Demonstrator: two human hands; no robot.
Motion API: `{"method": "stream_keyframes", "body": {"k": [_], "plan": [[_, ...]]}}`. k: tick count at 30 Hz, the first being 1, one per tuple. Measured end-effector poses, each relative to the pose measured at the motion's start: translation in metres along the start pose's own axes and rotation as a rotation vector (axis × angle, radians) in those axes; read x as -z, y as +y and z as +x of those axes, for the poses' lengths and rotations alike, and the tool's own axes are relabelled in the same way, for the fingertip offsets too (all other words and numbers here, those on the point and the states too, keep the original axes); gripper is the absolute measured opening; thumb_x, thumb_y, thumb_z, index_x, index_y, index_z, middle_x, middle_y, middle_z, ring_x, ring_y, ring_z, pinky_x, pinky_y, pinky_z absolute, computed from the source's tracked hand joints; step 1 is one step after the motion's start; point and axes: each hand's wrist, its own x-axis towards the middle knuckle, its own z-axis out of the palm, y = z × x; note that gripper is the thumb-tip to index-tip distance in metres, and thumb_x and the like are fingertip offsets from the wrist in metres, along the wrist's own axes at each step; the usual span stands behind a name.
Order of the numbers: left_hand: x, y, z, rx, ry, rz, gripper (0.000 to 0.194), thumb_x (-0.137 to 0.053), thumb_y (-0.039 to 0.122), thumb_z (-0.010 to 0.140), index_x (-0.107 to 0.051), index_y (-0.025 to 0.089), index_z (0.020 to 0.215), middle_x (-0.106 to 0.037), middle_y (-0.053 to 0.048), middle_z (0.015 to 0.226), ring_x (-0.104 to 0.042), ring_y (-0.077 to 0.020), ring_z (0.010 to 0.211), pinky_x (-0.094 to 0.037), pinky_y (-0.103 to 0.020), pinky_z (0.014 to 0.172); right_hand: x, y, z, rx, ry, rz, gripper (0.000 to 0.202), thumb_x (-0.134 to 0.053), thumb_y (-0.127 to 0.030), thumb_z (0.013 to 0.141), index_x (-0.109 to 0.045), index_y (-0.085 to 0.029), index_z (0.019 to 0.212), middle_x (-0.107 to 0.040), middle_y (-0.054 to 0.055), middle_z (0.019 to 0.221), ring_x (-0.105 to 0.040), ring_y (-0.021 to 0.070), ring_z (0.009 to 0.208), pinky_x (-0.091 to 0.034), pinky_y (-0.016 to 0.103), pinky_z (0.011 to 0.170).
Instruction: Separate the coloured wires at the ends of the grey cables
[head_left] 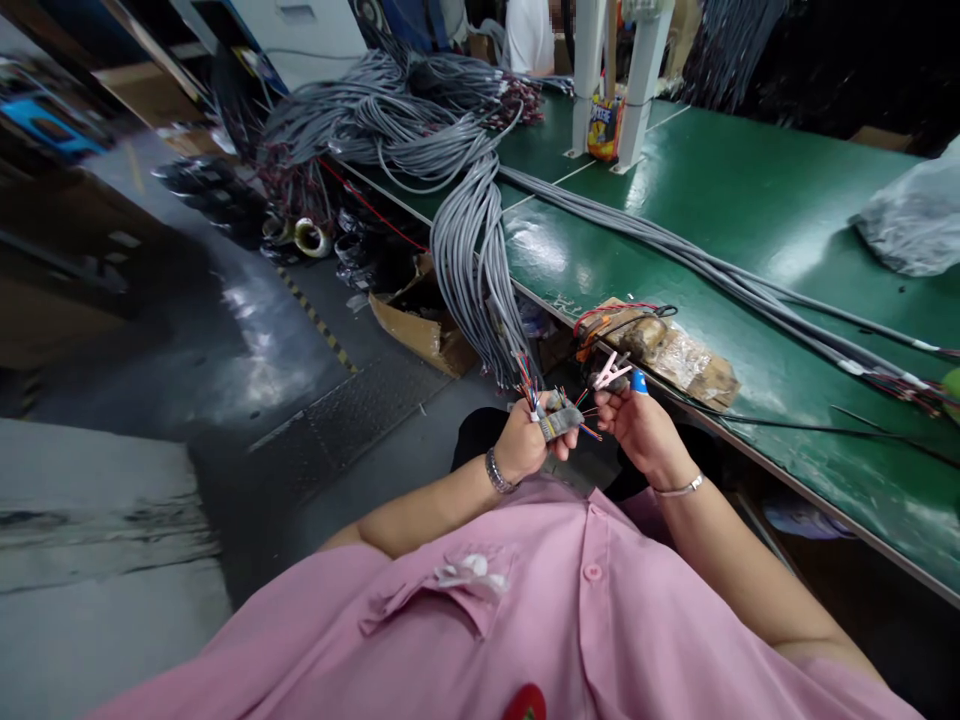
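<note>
In the head view, the left hand (523,440) grips a grey wired piece (561,422) just off the near edge of the bench (720,180), its long axis toward the right hand (637,430), whose fingertips draw narrow beside a pale clip (613,373), hold unclear.

**Contents by Number**

One left hand (525,442) and one right hand (651,438) appear, with two wristbands (498,472) and one blue finger wrap (638,381). Two white posts (636,95), one snack packet (602,128) and one clear plastic bag (916,218) occupy the tabletop (814,190). Grey cables (469,225) probably number dozens, overlapping too closely for exact counting.
</note>
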Motion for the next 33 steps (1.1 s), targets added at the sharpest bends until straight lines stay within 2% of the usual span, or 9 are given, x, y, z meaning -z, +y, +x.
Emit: {"method": "stream_keyframes", "body": {"k": [3, 7, 9, 13, 16, 22, 26, 30, 33], "plan": [[-0.005, 0.003, 0.006, 0.015, -0.045, -0.009, 0.034, -0.077, 0.042, 0.07, -0.059, 0.013, 0.068, -0.064, -0.001, 0.054, -0.052, -0.0089, 0.034, -0.038, -0.019, 0.033, -0.004, -0.004, 0.007, 0.044, -0.034, -0.047, 0.043, -0.065, -0.063, 0.078, -0.068, -0.021, 0.087, -0.064, 0.001, 0.078, -0.05, 0.0101, 0.057, -0.045, 0.024, 0.056], [-0.01, 0.003, 0.012, 0.03, -0.061, -0.015, 0.034, -0.076, 0.041, 0.071, -0.058, 0.013, 0.067, -0.063, -0.001, 0.054, -0.052, -0.0088, 0.034, -0.038, -0.018, 0.033, -0.006, 0.002, 0.013, 0.282, 0.132, -0.173, 0.041, -0.064, -0.061, 0.08, -0.069, -0.02, 0.081, -0.062, 0.0, 0.069, -0.048, 0.0102, 0.056, -0.043, 0.024, 0.055], [-0.011, 0.002, 0.014, 0.031, -0.062, -0.018, 0.033, -0.076, 0.041, 0.071, -0.058, 0.013, 0.067, -0.063, -0.001, 0.054, -0.052, -0.0088, 0.034, -0.038, -0.018, 0.033, -0.007, 0.005, 0.016, 0.33, 0.151, -0.149, 0.045, -0.059, -0.063, 0.082, -0.069, -0.02, 0.079, -0.062, 0.001, 0.069, -0.048, 0.0103, 0.056, -0.043, 0.023, 0.054], [-0.013, -0.001, 0.017, 0.037, -0.06, -0.026, 0.033, -0.075, 0.042, 0.073, -0.057, 0.013, 0.069, -0.063, -0.001, 0.054, -0.052, -0.0086, 0.034, -0.037, -0.018, 0.033, -0.011, 0.002, 0.021, 0.181, 0.016, 0.098, 0.048, -0.061, -0.067, 0.079, -0.067, -0.02, 0.079, -0.059, -0.001, 0.066, -0.047, 0.0098, 0.054, -0.045, 0.022, 0.051], [-0.013, -0.002, 0.018, 0.035, -0.05, -0.026, 0.033, -0.075, 0.041, 0.072, -0.057, 0.014, 0.069, -0.063, -0.001, 0.054, -0.052, -0.0085, 0.034, -0.037, -0.018, 0.033, -0.014, 0.0, 0.023, 0.158, 0.019, 0.203, 0.042, -0.069, -0.061, 0.076, -0.067, -0.019, 0.078, -0.056, -0.002, 0.063, -0.047, 0.0092, 0.054, -0.047, 0.02, 0.051], [-0.012, -0.004, 0.017, 0.05, -0.053, -0.002, 0.035, -0.074, 0.043, 0.073, -0.057, 0.013, 0.068, -0.063, -0.001, 0.053, -0.052, -0.0083, 0.035, -0.036, -0.017, 0.033, -0.016, 0.002, 0.025, 0.185, 0.062, 0.254, 0.036, -0.073, -0.054, 0.076, -0.066, -0.019, 0.078, -0.06, -0.002, 0.066, -0.051, 0.0086, 0.056, -0.048, 0.019, 0.052], [-0.011, -0.005, 0.017, 0.051, -0.061, 0.004, 0.035, -0.074, 0.043, 0.073, -0.057, 0.013, 0.068, -0.063, -0.001, 0.054, -0.052, -0.0083, 0.035, -0.036, -0.017, 0.033, -0.016, 0.002, 0.023, 0.137, 0.03, 0.276, 0.039, -0.07, -0.058, 0.076, -0.065, -0.02, 0.079, -0.062, -0.002, 0.066, -0.053, 0.0093, 0.055, -0.049, 0.021, 0.052], [-0.011, -0.005, 0.014, 0.029, -0.047, 0.001, 0.033, -0.075, 0.041, 0.072, -0.057, 0.014, 0.068, -0.063, 0.0, 0.053, -0.051, -0.0086, 0.034, -0.037, -0.018, 0.033, -0.013, 0.001, 0.019, 0.051, -0.005, 0.295, 0.048, -0.065, -0.068, 0.074, -0.065, -0.02, 0.08, -0.068, 0.001, 0.076, -0.058, 0.0113, 0.059, -0.052, 0.023, 0.055], [-0.01, -0.006, 0.008, -0.001, -0.034, 0.019, 0.032, -0.074, 0.041, 0.074, -0.059, 0.014, 0.069, -0.063, 0.0, 0.055, -0.052, -0.0085, 0.035, -0.038, -0.019, 0.034, -0.013, -0.001, 0.017, 0.031, -0.032, 0.292, 0.046, -0.065, -0.066, 0.075, -0.066, -0.02, 0.081, -0.07, 0.002, 0.083, -0.059, 0.0114, 0.062, -0.053, 0.023, 0.056]]}}
